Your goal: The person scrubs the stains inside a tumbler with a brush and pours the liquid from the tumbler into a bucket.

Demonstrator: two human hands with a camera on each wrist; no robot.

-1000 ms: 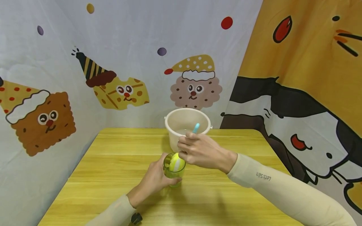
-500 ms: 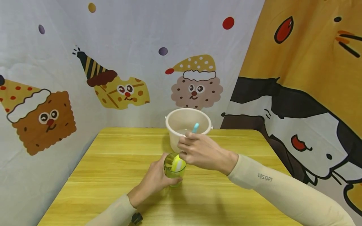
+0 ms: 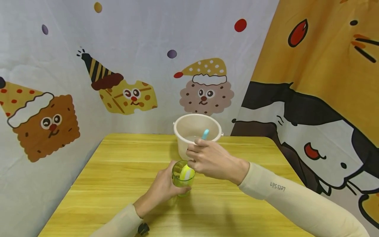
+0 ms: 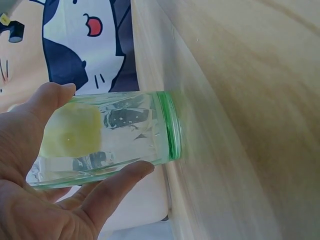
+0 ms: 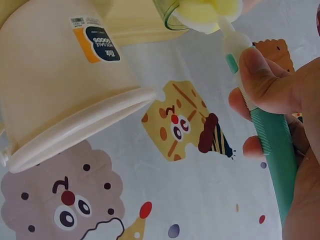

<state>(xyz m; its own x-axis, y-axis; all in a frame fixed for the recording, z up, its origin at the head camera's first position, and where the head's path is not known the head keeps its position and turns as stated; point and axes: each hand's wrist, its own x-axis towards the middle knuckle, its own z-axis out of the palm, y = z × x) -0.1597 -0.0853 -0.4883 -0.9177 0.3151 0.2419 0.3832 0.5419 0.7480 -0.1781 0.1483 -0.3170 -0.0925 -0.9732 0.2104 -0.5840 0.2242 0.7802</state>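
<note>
In the head view my left hand (image 3: 163,184) grips a clear green glass (image 3: 184,190) that stands upright on the table. The left wrist view shows thumb and fingers on opposite sides of the glass (image 4: 132,135), its base at the wood. A yellow and white sponge (image 3: 186,173), the head of a bottle brush, sits inside the glass. My right hand (image 3: 213,161) holds that brush from above by its teal handle (image 5: 272,150). In the right wrist view the thumb and fingers wrap the handle, and a white neck joins it to the sponge.
A cream bucket (image 3: 183,146) with some water in it stands at the table's back, just beyond both hands. The wooden table (image 3: 124,171) reaches a printed cloth backdrop (image 3: 142,49). A small black object (image 3: 143,228) shows near the left sleeve.
The sponge has shifted slightly to the right and lower within the glass. Both hands keep their grips and hardly move.
</note>
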